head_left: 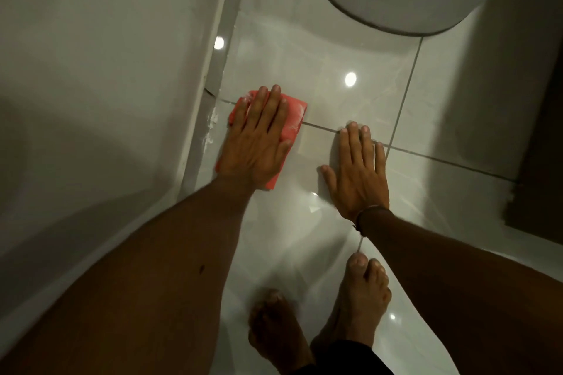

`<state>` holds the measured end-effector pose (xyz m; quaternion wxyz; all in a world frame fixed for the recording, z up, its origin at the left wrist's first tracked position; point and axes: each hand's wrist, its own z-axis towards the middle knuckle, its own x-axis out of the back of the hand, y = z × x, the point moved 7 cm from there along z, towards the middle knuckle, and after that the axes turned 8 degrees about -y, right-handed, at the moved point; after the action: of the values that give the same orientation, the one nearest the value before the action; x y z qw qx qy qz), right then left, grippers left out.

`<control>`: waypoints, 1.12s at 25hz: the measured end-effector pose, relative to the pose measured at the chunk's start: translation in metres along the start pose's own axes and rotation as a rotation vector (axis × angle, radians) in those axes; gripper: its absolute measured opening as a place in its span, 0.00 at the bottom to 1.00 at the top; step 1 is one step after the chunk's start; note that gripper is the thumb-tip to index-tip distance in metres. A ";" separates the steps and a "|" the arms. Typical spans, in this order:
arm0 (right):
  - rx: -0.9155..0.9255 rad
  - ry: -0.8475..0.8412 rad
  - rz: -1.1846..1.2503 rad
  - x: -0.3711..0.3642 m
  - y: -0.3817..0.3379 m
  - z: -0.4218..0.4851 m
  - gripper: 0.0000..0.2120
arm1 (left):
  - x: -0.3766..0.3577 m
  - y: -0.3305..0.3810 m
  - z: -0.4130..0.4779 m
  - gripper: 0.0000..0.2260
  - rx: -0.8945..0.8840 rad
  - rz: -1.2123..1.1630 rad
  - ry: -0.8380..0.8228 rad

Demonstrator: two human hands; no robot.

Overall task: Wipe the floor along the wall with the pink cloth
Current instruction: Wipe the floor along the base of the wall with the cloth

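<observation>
Here, the left hand (259, 143) is pressing flat-fingered on the pink cloth (292, 119) beside the wall (106, 70); the right hand (358, 173) is lying spread, empty, on the possibly wet floor (335, 94).

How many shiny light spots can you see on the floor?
4. One light spot sits beside the wall, one ahead of the right hand, a faint one by that hand's thumb, one beside the foot. Arms may hide more.
</observation>
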<state>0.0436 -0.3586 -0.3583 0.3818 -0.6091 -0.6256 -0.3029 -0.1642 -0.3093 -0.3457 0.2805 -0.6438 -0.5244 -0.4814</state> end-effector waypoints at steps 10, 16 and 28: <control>-0.038 0.126 0.069 -0.034 0.009 0.007 0.38 | -0.021 -0.007 0.019 0.32 0.061 -0.078 0.059; -0.037 0.178 0.088 -0.036 0.009 0.007 0.38 | 0.002 -0.050 0.064 0.32 0.157 -0.053 0.112; -0.030 0.200 0.103 -0.036 0.009 0.007 0.38 | -0.021 -0.050 -0.005 0.31 0.068 -0.057 0.167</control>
<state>0.0503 -0.3711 -0.3932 0.4482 -0.6127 -0.5477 -0.3517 -0.2132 -0.3078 -0.3704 0.3315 -0.5763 -0.5333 -0.5230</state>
